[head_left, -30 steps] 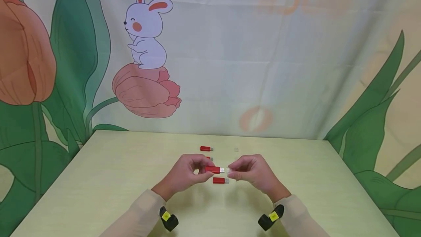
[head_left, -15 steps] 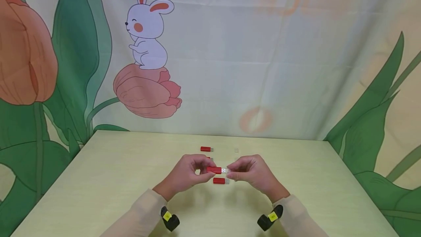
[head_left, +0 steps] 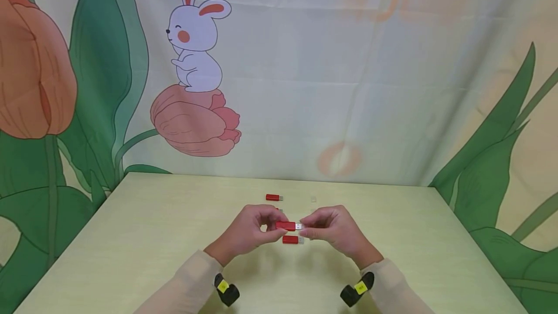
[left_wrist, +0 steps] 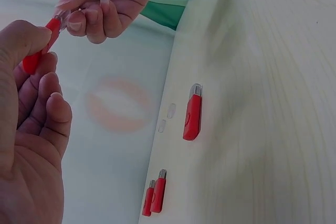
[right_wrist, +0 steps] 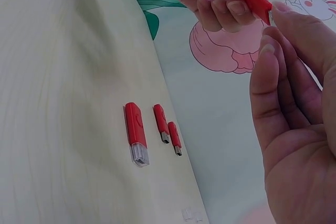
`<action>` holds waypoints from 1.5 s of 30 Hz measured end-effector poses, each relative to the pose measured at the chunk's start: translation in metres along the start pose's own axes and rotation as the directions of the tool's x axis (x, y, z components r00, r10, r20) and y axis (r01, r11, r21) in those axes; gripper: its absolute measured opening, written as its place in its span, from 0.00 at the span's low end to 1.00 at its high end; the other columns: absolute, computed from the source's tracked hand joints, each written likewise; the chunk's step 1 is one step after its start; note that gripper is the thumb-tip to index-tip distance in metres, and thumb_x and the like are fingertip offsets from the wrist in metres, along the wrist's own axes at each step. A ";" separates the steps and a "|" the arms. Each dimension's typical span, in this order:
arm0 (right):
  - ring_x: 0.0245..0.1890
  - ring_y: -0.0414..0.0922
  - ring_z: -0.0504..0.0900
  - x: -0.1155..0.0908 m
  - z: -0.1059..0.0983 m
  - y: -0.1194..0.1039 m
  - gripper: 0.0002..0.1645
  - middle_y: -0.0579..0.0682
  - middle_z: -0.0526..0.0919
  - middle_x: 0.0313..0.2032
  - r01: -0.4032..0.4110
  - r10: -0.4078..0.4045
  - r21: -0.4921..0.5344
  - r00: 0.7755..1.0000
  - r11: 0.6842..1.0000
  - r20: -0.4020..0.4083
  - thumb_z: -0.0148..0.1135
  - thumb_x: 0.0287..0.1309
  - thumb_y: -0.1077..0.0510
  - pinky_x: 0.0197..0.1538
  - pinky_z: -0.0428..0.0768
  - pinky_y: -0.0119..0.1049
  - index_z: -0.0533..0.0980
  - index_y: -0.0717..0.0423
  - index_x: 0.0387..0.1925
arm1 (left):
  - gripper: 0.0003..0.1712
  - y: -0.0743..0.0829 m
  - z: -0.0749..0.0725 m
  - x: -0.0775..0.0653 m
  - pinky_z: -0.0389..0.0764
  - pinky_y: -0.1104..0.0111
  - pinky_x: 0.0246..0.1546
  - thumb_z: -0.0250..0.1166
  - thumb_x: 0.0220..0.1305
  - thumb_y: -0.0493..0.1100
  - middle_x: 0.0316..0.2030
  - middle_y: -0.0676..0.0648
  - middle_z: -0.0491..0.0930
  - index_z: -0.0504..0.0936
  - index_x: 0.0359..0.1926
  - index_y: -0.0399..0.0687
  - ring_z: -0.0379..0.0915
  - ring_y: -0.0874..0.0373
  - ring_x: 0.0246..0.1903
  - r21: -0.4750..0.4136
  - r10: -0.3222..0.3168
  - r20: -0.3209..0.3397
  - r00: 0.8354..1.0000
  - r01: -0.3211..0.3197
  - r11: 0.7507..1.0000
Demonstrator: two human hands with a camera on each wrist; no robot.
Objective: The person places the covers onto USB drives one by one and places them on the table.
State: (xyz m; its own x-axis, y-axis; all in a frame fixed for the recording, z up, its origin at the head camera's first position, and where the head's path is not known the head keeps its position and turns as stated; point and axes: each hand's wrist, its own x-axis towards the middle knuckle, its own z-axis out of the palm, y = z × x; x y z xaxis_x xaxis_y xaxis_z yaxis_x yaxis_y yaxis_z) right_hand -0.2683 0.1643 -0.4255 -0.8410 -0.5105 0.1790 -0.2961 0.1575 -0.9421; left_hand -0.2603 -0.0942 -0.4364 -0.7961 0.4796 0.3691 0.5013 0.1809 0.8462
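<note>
My left hand (head_left: pixel 249 229) pinches a red USB stick (head_left: pixel 285 226) between thumb and fingers, its metal plug pointing right. Facing it, my right hand (head_left: pixel 333 227) pinches a small clear cap (left_wrist: pixel 64 16), which sits over the plug end and is mostly hidden by the fingers. Both hands are raised above the table. Below them lies a second red USB stick (right_wrist: pixel 135 124) with a clear cap on its plug. Farther back are two uncapped red USB sticks (left_wrist: pixel 158 192) side by side, one of them partly behind my left hand in the head view.
Two loose clear caps (left_wrist: pixel 171 110) lie on the pale wooden table (head_left: pixel 152 236), near its back edge. Behind the table hangs a cloth (head_left: pixel 296 86) printed with a rabbit and tulips. A black wrist camera (head_left: pixel 226 290) is strapped at each sleeve.
The gap between the hands has narrowed. The left hand has moved the USB stick slightly right, and its plug now reaches into the clear cap at my right fingertips.
</note>
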 end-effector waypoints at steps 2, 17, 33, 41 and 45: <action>0.32 0.42 0.87 0.000 0.000 0.001 0.14 0.56 0.91 0.39 0.002 -0.002 -0.007 1.000 1.000 0.001 0.77 0.55 0.60 0.39 0.86 0.35 0.87 0.63 0.42 | 0.08 0.000 0.000 0.000 0.77 0.74 0.32 0.74 0.61 0.37 0.32 0.48 0.84 0.88 0.42 0.49 0.73 0.62 0.29 0.003 0.001 0.002 1.000 -0.001 1.000; 0.31 0.43 0.87 0.000 0.002 0.003 0.14 0.49 0.92 0.36 -0.005 0.005 0.013 1.000 1.000 -0.001 0.77 0.55 0.58 0.39 0.86 0.37 0.88 0.58 0.42 | 0.08 -0.003 0.002 0.000 0.77 0.74 0.33 0.74 0.61 0.38 0.32 0.48 0.84 0.89 0.41 0.49 0.73 0.62 0.28 -0.003 -0.015 0.001 1.000 0.015 1.000; 0.31 0.41 0.87 0.004 0.002 0.006 0.15 0.48 0.92 0.36 -0.006 0.006 -0.006 1.000 1.000 -0.022 0.77 0.55 0.58 0.39 0.87 0.39 0.87 0.62 0.43 | 0.08 -0.001 0.003 0.002 0.78 0.73 0.33 0.74 0.63 0.41 0.33 0.51 0.85 0.89 0.43 0.51 0.75 0.61 0.30 0.036 -0.033 0.005 0.999 0.033 0.999; 0.33 0.43 0.87 0.009 0.004 0.009 0.15 0.50 0.92 0.37 -0.026 0.023 -0.054 0.998 0.998 -0.051 0.78 0.54 0.55 0.41 0.87 0.36 0.88 0.58 0.42 | 0.08 -0.004 0.001 0.006 0.78 0.73 0.33 0.74 0.63 0.41 0.33 0.52 0.85 0.89 0.44 0.52 0.76 0.62 0.30 0.071 -0.017 0.008 1.000 0.017 0.997; 0.34 0.45 0.87 0.014 0.002 0.015 0.15 0.50 0.91 0.37 -0.045 0.040 -0.092 0.998 0.995 -0.057 0.79 0.54 0.51 0.42 0.87 0.37 0.89 0.53 0.42 | 0.09 -0.012 0.002 0.010 0.80 0.70 0.34 0.74 0.63 0.41 0.33 0.54 0.85 0.89 0.44 0.53 0.76 0.61 0.31 0.102 -0.025 -0.004 1.000 0.026 0.994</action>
State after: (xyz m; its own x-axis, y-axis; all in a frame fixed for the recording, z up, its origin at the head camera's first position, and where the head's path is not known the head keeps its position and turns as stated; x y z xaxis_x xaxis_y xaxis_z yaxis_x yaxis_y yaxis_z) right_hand -0.2831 0.1581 -0.4373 -0.8766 -0.4549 0.1567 -0.2980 0.2576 -0.9192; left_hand -0.2729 -0.0897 -0.4435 -0.8097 0.4718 0.3490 0.5129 0.2798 0.8116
